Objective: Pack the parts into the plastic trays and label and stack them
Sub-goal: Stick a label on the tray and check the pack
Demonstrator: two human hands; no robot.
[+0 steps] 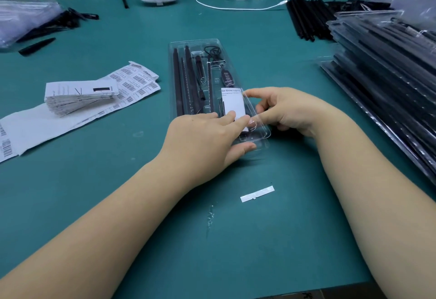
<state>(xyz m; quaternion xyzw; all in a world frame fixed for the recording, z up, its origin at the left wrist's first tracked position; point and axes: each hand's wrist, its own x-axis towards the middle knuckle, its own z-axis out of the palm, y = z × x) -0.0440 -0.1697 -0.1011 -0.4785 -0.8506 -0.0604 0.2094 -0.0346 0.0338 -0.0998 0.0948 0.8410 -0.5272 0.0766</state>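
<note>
Clutter rings my workspace on the green counter (118,192): barcode label sheets (132,81) and a fanned stack of leaflets (80,98) to my left, a pile of packed trays (382,67) to my right, loose black rods (306,20) beyond it, and a white paper strip (257,193) lying near me. On the white label (233,103) I read "Grow Light". I see the clear plastic tray (195,79) at centre, filled with black parts. My left hand (205,138) presses straight fingers on the label; my right hand (285,110) pinches the tray's near right edge.
</note>
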